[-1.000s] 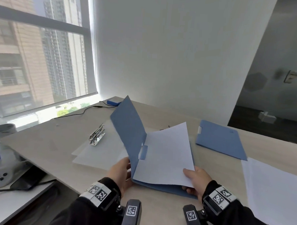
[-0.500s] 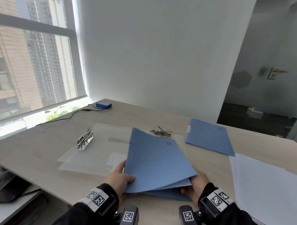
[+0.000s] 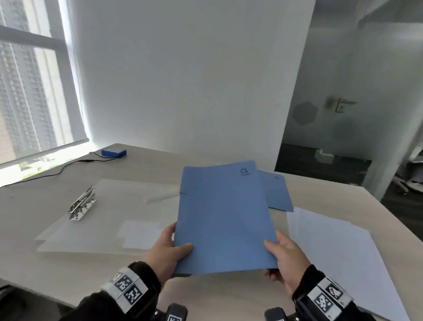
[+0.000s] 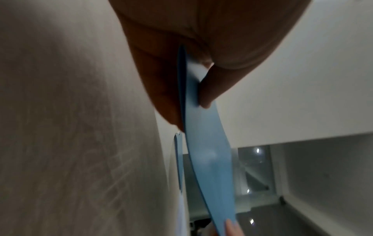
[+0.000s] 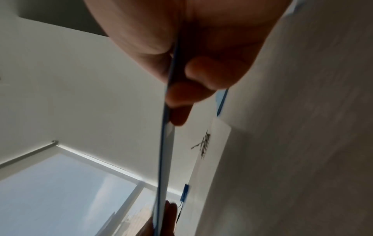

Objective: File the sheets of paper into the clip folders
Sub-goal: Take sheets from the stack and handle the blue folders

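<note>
A closed blue clip folder is lifted off the desk, held by both hands at its near corners. My left hand pinches its left edge, thumb on the cover; the left wrist view shows the thumb pressed on the blue folder with fingers beneath. My right hand grips the right edge, and the right wrist view shows the folder's thin edge between thumb and fingers. A second blue folder lies flat behind. A stack of white sheets lies at the right.
Translucent plastic covers lie on the desk's left half with a metal clip on them. A small blue box with a black cable sits by the window. The desk ends close in front.
The folder's cover came down over the sheet inside. Both hands then raised the closed folder off the desk and tilted it up toward the head camera.
</note>
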Motion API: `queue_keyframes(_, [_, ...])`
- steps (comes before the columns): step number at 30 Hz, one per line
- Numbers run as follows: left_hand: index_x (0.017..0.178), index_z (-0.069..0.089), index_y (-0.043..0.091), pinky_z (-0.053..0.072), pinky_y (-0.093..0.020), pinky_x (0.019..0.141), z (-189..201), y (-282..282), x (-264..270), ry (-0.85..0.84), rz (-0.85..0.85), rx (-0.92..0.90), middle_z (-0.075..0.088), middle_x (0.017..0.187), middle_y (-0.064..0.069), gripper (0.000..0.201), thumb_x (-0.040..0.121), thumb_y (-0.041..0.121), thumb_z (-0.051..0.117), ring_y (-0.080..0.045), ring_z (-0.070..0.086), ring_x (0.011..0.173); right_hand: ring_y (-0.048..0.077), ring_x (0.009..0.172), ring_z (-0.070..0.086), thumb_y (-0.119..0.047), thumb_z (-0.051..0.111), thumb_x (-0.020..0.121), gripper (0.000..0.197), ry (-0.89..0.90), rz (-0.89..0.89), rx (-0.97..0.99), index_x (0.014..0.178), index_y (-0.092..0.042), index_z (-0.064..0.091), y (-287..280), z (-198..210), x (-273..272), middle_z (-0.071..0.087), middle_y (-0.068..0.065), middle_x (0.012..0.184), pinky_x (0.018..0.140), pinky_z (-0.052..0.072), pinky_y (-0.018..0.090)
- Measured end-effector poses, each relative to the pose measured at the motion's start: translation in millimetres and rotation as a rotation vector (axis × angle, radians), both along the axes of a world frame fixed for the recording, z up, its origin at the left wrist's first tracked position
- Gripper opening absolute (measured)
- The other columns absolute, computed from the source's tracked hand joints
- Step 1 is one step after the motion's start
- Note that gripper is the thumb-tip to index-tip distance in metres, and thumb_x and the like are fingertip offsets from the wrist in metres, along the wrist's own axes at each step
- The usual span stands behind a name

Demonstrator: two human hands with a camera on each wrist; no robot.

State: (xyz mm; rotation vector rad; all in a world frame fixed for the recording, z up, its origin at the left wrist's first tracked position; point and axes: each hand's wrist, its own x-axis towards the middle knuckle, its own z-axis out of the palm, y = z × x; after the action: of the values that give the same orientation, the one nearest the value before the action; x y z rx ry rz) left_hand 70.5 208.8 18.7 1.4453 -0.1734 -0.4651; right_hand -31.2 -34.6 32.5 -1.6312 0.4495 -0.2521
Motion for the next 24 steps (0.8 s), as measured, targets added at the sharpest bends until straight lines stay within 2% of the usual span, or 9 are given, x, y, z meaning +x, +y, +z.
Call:
queue_keyframes(3, [0.126, 0.052, 0.024, 0.049, -0.028, 0.059, -1, -17, 7, -0.198, -0.093, 0.412, 0.067, 0.103, -0.002, 0.038, 0.089, 0.022, 0.063, -0.017, 0.065, 0.081, 0.013, 0.042, 0.045, -0.009, 0.043, 0.099, 0.029, -0.037, -0.072, -0.068, 0.108, -0.024, 0.065, -23, 5, -19, 0.061, 0.002, 0.066, 0.041, 0.032, 0.022])
queue_keyframes(6, [0.106, 0.061, 0.031, 0.047, -0.026, 0.069, 9, -27, 21, -0.514, 0.102, 0.593, 0.061, 0.095, -0.001, 0.019, 0.088, 0.026, 0.062, -0.013, 0.058, 0.075, 0.008, 0.047, 0.056, -0.004, 0.042, 0.099, 0.031, -0.100, -0.106, -0.084, 0.107, -0.023, 0.066, -42, 10, -41, 0.070, 0.001, 0.077, 0.040, 0.037, 0.020])
queue_keyframes(9, [0.110, 0.063, 0.035, 0.047, -0.040, 0.094, 20, -38, 37, -0.640, 0.218, 0.679, 0.059, 0.117, 0.002, 0.023, 0.087, 0.034, 0.058, -0.019, 0.059, 0.099, 0.006, 0.068, 0.072, 0.003, 0.041, 0.098, 0.034, -0.149, -0.080, -0.054, 0.106, -0.017, 0.068, -58, 12, -56, 0.077, 0.003, 0.089, 0.049, 0.049, 0.015])
queue_keyframes(11, [0.120, 0.058, 0.038, 0.040, -0.044, 0.103, 24, -46, 45, -0.624, 0.163, 0.837, 0.055, 0.126, 0.012, 0.036, 0.088, 0.051, 0.049, -0.019, 0.054, 0.117, 0.017, 0.088, 0.074, 0.003, 0.042, 0.098, 0.034, -0.171, -0.069, -0.040, 0.110, -0.014, 0.068, -62, 11, -62, 0.078, 0.005, 0.100, 0.065, 0.057, 0.024])
queue_keyframes(13, [0.101, 0.062, 0.031, 0.044, -0.041, 0.097, 29, -56, 46, -0.561, 0.055, 0.808, 0.063, 0.106, 0.011, 0.033, 0.087, 0.054, 0.043, -0.018, 0.060, 0.099, 0.024, 0.094, 0.073, 0.003, 0.042, 0.098, 0.034, -0.182, -0.066, -0.032, 0.113, -0.013, 0.068, -66, 10, -68, 0.077, 0.006, 0.103, 0.073, 0.057, 0.033])
queue_keyframes(15, [0.080, 0.059, 0.014, 0.050, -0.033, 0.070, 31, -64, 44, -0.497, -0.002, 0.652, 0.064, 0.078, 0.000, 0.033, 0.091, 0.043, 0.048, -0.020, 0.058, 0.067, 0.027, 0.094, 0.073, 0.002, 0.042, 0.098, 0.035, -0.187, -0.060, -0.022, 0.113, -0.014, 0.069, -68, 10, -72, 0.077, 0.007, 0.103, 0.071, 0.057, 0.035])
queue_keyframes(17, [0.069, 0.050, 0.010, 0.037, -0.027, 0.049, 30, -69, 39, -0.444, -0.018, 0.599, 0.054, 0.064, -0.003, 0.033, 0.093, 0.033, 0.052, -0.019, 0.045, 0.050, 0.027, 0.094, 0.073, 0.001, 0.042, 0.098, 0.035, -0.182, -0.051, -0.013, 0.112, -0.015, 0.069, -72, 10, -77, 0.077, 0.008, 0.104, 0.074, 0.057, 0.038])
queue_keyframes(21, [0.062, 0.044, 0.011, 0.026, -0.026, 0.043, 24, -74, 38, -0.383, -0.026, 0.605, 0.047, 0.055, -0.002, 0.036, 0.090, 0.029, 0.058, -0.018, 0.037, 0.044, 0.031, 0.099, 0.071, 0.001, 0.043, 0.098, 0.035, -0.184, -0.064, -0.008, 0.113, -0.016, 0.070, -80, 4, -84, 0.076, 0.010, 0.107, 0.086, 0.054, 0.049])
queue_keyframes(24, [0.074, 0.055, 0.008, 0.030, -0.021, 0.043, 19, -75, 37, -0.286, -0.075, 0.583, 0.059, 0.066, -0.005, 0.028, 0.090, 0.031, 0.057, -0.020, 0.052, 0.051, 0.035, 0.099, 0.069, -0.005, 0.048, 0.097, 0.033, -0.179, -0.073, -0.013, 0.111, -0.021, 0.072, -82, 1, -85, 0.076, 0.010, 0.106, 0.085, 0.052, 0.053])
